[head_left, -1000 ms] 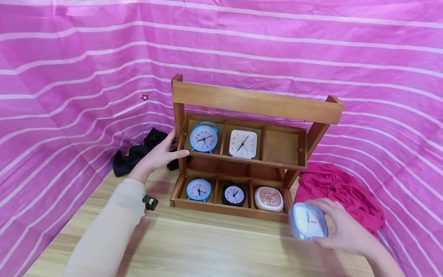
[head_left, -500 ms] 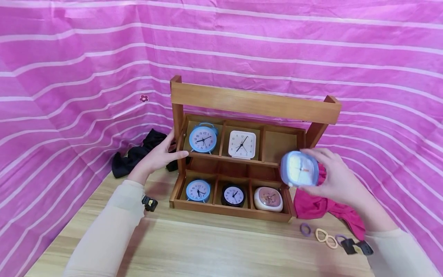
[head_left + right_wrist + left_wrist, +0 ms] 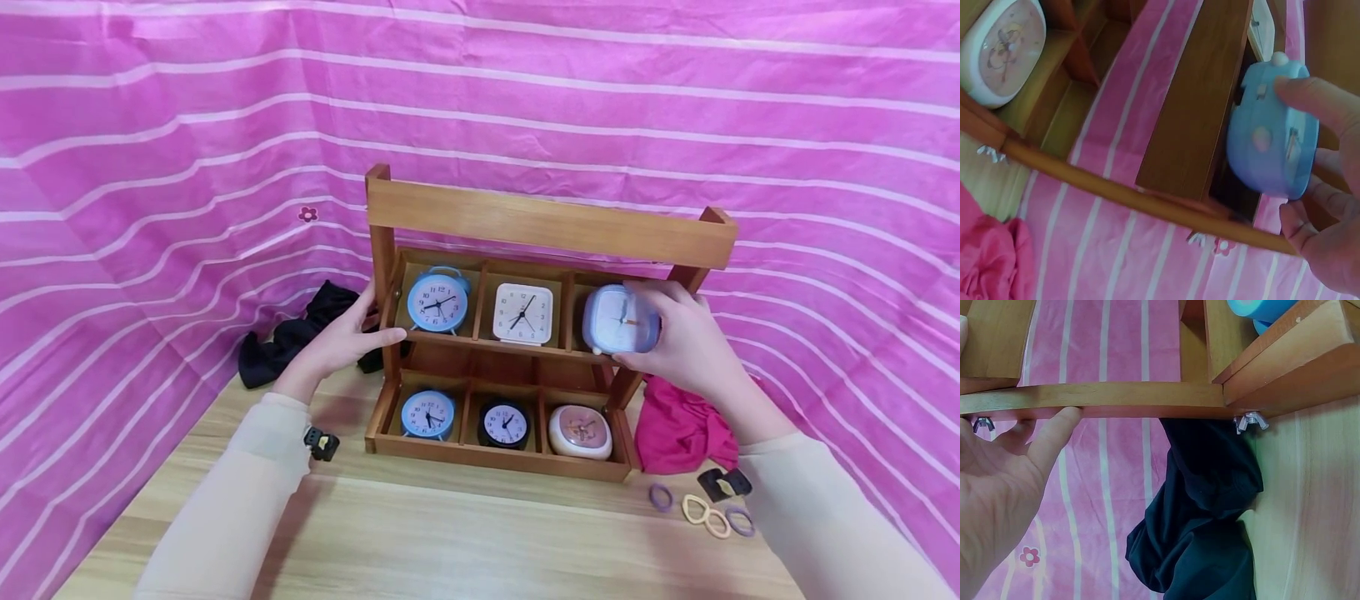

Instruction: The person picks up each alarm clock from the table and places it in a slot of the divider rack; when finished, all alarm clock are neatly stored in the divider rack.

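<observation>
A two-tier wooden display rack (image 3: 551,221) stands in the middle of the head view, with clocks in its compartments. My left hand (image 3: 341,342) holds its left side, thumb at the upper tier's front edge, fingers along the outer side of the post (image 3: 1129,397). A translucent blue alarm clock (image 3: 617,319) is in the upper right compartment, my right hand (image 3: 678,333) gripping it by its right side between thumb and fingers. Beside it are a white square clock (image 3: 522,314) and a light blue clock (image 3: 437,302). In the right wrist view the clock's back (image 3: 1266,131) leans over the compartment.
The lower tier holds a blue clock (image 3: 428,415), a black clock (image 3: 504,423) and a white-and-pink clock (image 3: 581,431). Black cloth (image 3: 288,342) lies left, magenta cloth (image 3: 682,425) right. Small rings (image 3: 661,497) lie at the front right. A striped pink curtain (image 3: 480,92) encloses the back.
My right hand has carried the blue alarm clock from in front of the rack's lower right corner up and leftward into the upper right compartment. My left hand stays at the rack's side.
</observation>
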